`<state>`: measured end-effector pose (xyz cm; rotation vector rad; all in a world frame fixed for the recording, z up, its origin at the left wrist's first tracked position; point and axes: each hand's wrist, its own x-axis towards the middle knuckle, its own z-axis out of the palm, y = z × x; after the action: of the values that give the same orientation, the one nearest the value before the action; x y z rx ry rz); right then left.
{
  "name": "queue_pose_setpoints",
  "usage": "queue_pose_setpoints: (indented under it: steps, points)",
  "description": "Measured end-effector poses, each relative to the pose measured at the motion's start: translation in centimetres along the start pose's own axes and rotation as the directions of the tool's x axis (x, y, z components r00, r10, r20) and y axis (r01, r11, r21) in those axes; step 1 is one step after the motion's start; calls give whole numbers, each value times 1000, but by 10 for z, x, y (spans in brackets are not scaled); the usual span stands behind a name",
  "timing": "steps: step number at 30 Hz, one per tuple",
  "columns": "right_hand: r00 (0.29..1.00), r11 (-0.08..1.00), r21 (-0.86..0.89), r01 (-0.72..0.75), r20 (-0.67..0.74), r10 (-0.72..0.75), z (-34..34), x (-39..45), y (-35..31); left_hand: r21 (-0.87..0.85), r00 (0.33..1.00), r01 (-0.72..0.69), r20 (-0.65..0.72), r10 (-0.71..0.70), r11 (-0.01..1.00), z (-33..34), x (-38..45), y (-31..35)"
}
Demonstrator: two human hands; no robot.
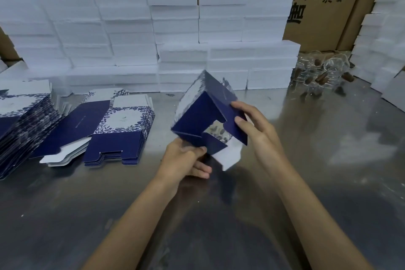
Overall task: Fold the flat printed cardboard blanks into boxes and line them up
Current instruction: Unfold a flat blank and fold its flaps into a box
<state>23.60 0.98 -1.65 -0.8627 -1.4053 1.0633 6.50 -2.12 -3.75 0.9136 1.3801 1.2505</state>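
At frame centre, your left hand (186, 158) grips the box (203, 116); your right hand (252, 123) pinches its flap (236, 125). Tuck squarely.

Looks like a packing workshop or small warehouse. There's a steel worktable (306, 182) with stacks of flat printed blanks (122, 129), walls of white foam blocks (105, 28) behind, and big brown shipping cartons (324, 6) with printed Chinese text.

Above the metal table (306, 182), both hands hold a half-folded blue box (197, 116): the left hand (186, 160) grips its lower corner at 7 o'clock, the right hand (252, 123) pinches a flap at 3 o'clock. Flat blanks (118, 129) lie stacked at 9 o'clock.
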Motion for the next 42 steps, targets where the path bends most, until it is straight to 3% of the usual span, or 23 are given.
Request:
queue_pose_setpoints:
  steps: [2, 5, 7, 8, 10, 11, 13, 15, 16, 18, 21, 23, 27, 32, 42]
  points:
    - [997, 994, -87, 70, 49, -66, 1, -2, -4, -38, 980, 150, 139, -144, 988, 7, -4, -2]
    - [990, 974, -192, 118, 93, -101, 2, -5, -6, 3, 873, 339, 373, -315, 941, 6, -10, 5]
    - [989, 965, -240, 104, 130, -74, 2, -6, -7, 231, 842, 301, 391, -371, 925, -1, -12, 11]
    - [987, 961, -260, 95, 152, -56, 3, -7, -6, 332, 876, 246, 327, -355, 911, -3, -13, 14]
    - [984, 956, -281, 81, 174, -33, 4, -8, -6, 475, 986, 114, 56, -159, 873, -9, -11, 19]
    - [984, 957, -280, 74, 174, -25, 5, -8, -7, 545, 993, 44, -112, 21, 837, -13, -8, 20]
    - [984, 961, -268, 60, 177, -12, 5, -8, -8, 657, 857, -60, -352, 377, 752, -20, -7, 21]
    - [984, 970, -236, 50, 180, -7, 5, -7, -9, 631, 721, -220, -408, 559, 744, -23, -7, 21]
    - [983, 976, -215, 45, 182, -6, 5, -7, -9, 559, 696, -342, -389, 603, 755, -23, -7, 21]
    - [982, 981, -190, 45, 191, -8, 5, -7, -8, 471, 693, -540, -222, 686, 698, -20, -12, 23]
    - [980, 982, -181, 50, 198, -13, 3, -6, -7, 475, 723, -631, 72, 687, 614, -16, -12, 21]
    - [981, 982, -180, 49, 194, -14, 2, -4, -6, 497, 729, -636, 137, 671, 590, -14, -12, 19]
    - [991, 981, -182, 70, 128, -47, 6, -2, -2, 484, 720, -640, 105, 686, 597, -12, -8, 17]
    - [995, 986, -153, 72, 79, -61, 13, 1, 0, 585, 626, -650, 49, 778, 485, -7, -6, 11]
    - [997, 994, -77, 78, -3, -78, 21, 0, 0, 458, 643, -656, -78, 762, 600, 4, -4, 13]
